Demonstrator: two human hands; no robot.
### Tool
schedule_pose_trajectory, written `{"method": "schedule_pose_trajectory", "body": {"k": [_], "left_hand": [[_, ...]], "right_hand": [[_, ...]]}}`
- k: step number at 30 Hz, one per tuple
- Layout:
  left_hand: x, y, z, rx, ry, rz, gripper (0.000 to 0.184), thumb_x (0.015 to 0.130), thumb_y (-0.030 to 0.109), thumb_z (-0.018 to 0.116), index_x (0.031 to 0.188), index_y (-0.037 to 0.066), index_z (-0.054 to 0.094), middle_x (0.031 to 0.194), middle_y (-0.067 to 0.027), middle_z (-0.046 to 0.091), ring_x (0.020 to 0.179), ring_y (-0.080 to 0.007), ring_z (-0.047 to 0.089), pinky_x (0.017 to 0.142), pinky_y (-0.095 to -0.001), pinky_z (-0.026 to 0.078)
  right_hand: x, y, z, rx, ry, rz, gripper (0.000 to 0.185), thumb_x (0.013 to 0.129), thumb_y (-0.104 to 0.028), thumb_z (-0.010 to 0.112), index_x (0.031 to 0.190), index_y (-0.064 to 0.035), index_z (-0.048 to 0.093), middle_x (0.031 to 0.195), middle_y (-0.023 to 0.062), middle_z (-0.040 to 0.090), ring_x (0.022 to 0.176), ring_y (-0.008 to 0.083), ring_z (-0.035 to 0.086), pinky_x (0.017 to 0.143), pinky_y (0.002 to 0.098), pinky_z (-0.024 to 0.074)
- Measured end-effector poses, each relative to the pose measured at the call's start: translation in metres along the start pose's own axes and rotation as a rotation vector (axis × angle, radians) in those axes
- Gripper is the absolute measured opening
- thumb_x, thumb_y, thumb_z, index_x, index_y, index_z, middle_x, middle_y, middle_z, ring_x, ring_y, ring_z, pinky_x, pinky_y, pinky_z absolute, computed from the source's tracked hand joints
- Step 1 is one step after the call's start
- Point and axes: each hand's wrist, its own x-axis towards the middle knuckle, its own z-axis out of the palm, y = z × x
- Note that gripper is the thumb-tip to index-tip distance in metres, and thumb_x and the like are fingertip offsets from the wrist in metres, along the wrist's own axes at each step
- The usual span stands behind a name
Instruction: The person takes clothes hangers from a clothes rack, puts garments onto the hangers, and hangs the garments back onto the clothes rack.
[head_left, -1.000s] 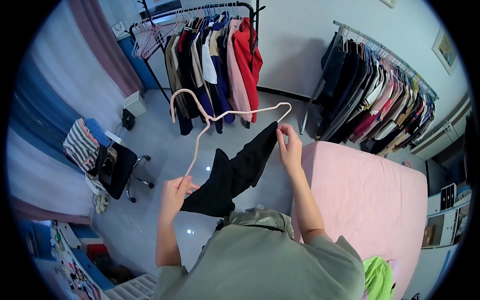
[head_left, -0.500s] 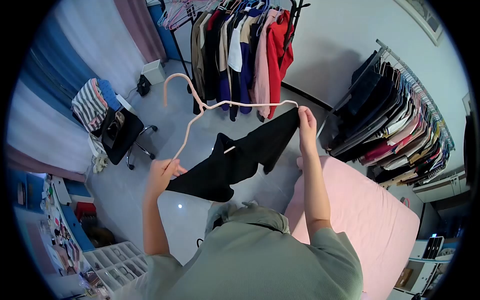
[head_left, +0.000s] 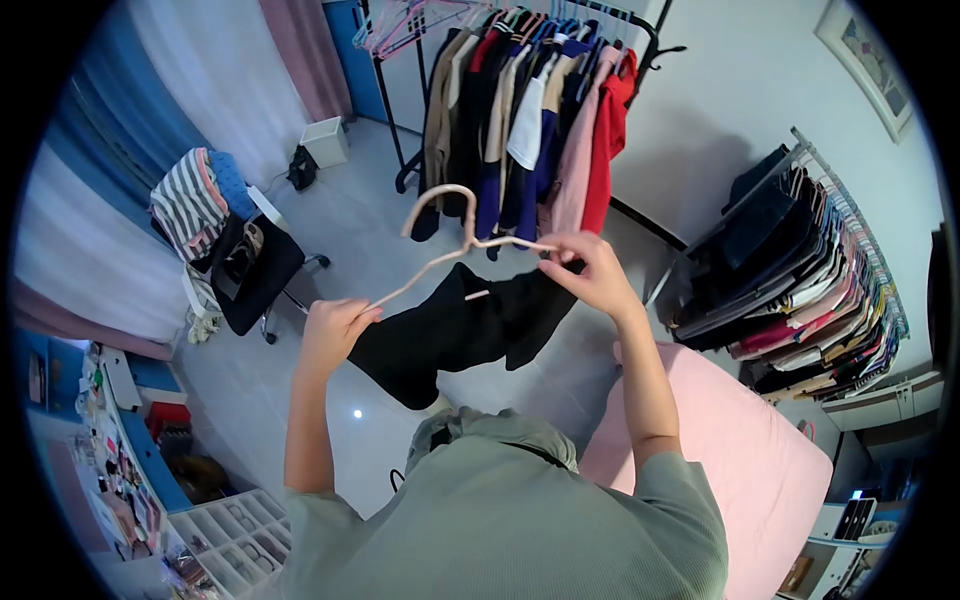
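Note:
A pale pink clothes hanger point(head_left: 470, 230) is held up in front of me, hook upward and leaning left. Black cloth, a garment point(head_left: 455, 335) whose kind I cannot make out, hangs from its two ends and sags between them. A short pale piece of the hanger's lower bar shows through the cloth. My left hand point(head_left: 335, 335) is closed around the left end of the hanger, at the garment's edge. At the right end my right hand point(head_left: 590, 275) pinches the hanger arm and the cloth's upper corner. The fingertips partly hide both ends.
Ahead stands a black rack of clothes point(head_left: 540, 120), with bare hangers point(head_left: 405, 30) at its left. Another full clothes rail point(head_left: 800, 270) is along the right wall. A pink bed point(head_left: 720, 470) lies to my right. An office chair point(head_left: 255, 285) piled with clothes is at left, near a divided organizer point(head_left: 235, 535).
My right hand has moved left and down along with the hanger's right end, and its fingers have curled over the arm. The hanger now appears foreshortened, its hook farther right.

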Motion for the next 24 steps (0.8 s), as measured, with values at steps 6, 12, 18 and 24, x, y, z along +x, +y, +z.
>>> {"method": "schedule_pose_trajectory", "body": {"k": [6,12,18,24], "left_hand": [[0.022,-0.066,-0.033,-0.081,0.245,-0.053,0.017,0.076,0.013,0.066,0.068,0.001,0.057,0.065,-0.0091,0.059,0.056,-0.0214,0.058,0.052,-0.0291,0.043],[0.016,-0.142,-0.033,0.057,0.386,-0.212,0.043,0.081,0.009,0.058,0.121,0.005,0.044,0.119,-0.0162,0.048,0.108,-0.0340,0.049,0.091,-0.0377,0.039],[0.000,-0.155,0.000,-0.403,0.115,-0.421,0.040,0.083,0.013,0.058,0.121,0.011,0.046,0.118,-0.0068,0.051,0.101,-0.0210,0.054,0.079,-0.0320,0.045],[0.018,-0.166,0.030,-0.544,0.040,-0.465,0.033,0.085,0.019,0.057,0.116,0.011,0.052,0.112,-0.0065,0.058,0.098,-0.0187,0.057,0.079,-0.0317,0.045]], "right_hand": [[0.058,0.001,0.064,0.513,-0.130,0.215,0.013,0.086,-0.013,0.058,0.087,-0.0006,0.062,0.062,-0.0062,0.047,0.056,0.0011,0.035,0.050,0.0197,0.0281],[0.084,-0.004,0.121,0.658,-0.108,0.356,0.017,0.090,-0.014,0.052,0.100,-0.0014,0.059,0.076,-0.0068,0.051,0.063,-0.0005,0.037,0.055,0.0161,0.0292],[0.114,-0.014,0.187,0.907,-0.173,0.597,0.028,0.094,-0.018,0.044,0.118,-0.0106,0.055,0.060,-0.0107,0.027,0.049,-0.0006,0.022,0.042,0.0180,0.0166],[0.163,0.017,0.255,1.027,-0.108,0.685,0.028,0.094,-0.019,0.044,0.119,-0.0131,0.053,0.059,-0.0106,0.027,0.048,-0.0009,0.023,0.041,0.0167,0.0171]]}}
